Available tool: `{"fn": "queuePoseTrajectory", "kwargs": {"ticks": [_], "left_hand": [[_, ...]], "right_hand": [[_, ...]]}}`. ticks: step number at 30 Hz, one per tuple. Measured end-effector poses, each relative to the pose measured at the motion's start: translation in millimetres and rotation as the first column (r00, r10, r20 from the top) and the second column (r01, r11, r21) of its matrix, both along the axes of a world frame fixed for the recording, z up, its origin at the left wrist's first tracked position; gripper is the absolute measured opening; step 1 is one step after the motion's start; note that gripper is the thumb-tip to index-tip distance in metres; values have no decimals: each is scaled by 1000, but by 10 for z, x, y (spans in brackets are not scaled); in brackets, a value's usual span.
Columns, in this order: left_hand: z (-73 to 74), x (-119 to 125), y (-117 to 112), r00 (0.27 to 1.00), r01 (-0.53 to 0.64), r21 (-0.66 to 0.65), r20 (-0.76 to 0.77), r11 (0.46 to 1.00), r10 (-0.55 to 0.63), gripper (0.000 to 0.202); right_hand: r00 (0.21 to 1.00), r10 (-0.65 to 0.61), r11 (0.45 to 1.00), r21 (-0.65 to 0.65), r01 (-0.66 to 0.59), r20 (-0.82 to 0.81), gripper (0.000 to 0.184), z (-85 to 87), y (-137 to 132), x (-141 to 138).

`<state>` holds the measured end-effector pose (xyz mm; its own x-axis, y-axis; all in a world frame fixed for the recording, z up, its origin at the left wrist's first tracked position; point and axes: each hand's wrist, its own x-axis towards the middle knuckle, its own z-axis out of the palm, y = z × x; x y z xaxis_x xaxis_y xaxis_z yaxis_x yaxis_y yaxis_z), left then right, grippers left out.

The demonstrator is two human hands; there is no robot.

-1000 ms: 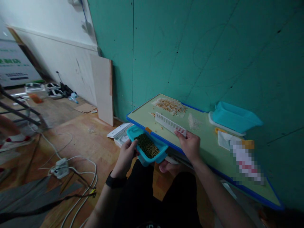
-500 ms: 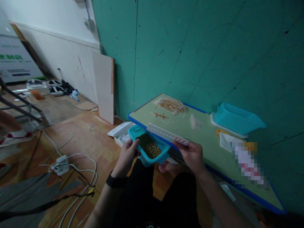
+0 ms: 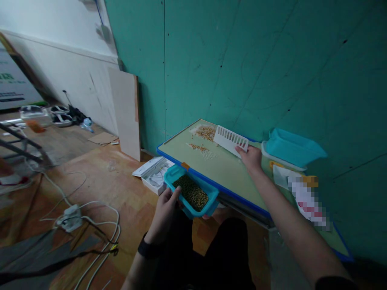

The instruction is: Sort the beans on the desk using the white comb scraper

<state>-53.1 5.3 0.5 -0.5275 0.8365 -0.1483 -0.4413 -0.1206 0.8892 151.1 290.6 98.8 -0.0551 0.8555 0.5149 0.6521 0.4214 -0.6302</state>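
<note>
My left hand point(image 3: 169, 199) grips the near-left rim of a light-blue plastic basin point(image 3: 213, 197), thumb inside the rim. The basin hangs just off the table's front edge and holds green beans point(image 3: 186, 184) and yellowish beans point(image 3: 198, 198). My right hand point(image 3: 252, 157) reaches over the table point(image 3: 238, 175) and pinches the right end of a white slotted plastic strip point(image 3: 231, 141). The strip stands tilted on its long edge beside a heap of soybeans point(image 3: 206, 133) mixed with white grains. A smaller line of soybeans point(image 3: 198, 148) and white grains lies nearer the front.
A second blue basin point(image 3: 294, 147) stands at the table's back right against the green wall point(image 3: 199, 60). White packets point(image 3: 282, 177) lie before it. On the floor are an open white box point(image 3: 155, 177), a power strip point(image 3: 71, 217) with cables and a leaning board point(image 3: 125, 114).
My right hand has carried the slotted strip from the table's front edge, above the basin, to the back beside the soybean heap. My left hand still holds the basin. The view has shifted slightly.
</note>
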Motion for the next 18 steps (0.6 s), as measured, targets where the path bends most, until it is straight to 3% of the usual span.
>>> {"fn": "queuePoseTrajectory", "kwargs": {"ticks": [4,9,18], "left_hand": [[6,2,-37,1000,-27,4,-12,1000,27,42],[43,9,-40,997,-68,-26,-35,997,67,45],[-43,36,11,999,-31,-10,-27,999,31,45]], "right_hand": [[979,112,993,-10,-115,-171,37,-66,-70,-80],[902,308,942,-37,-334,-303,38,-4,-171,-289],[864,336,904,-128,-407,-376,30,-10,-151,-753]]}}
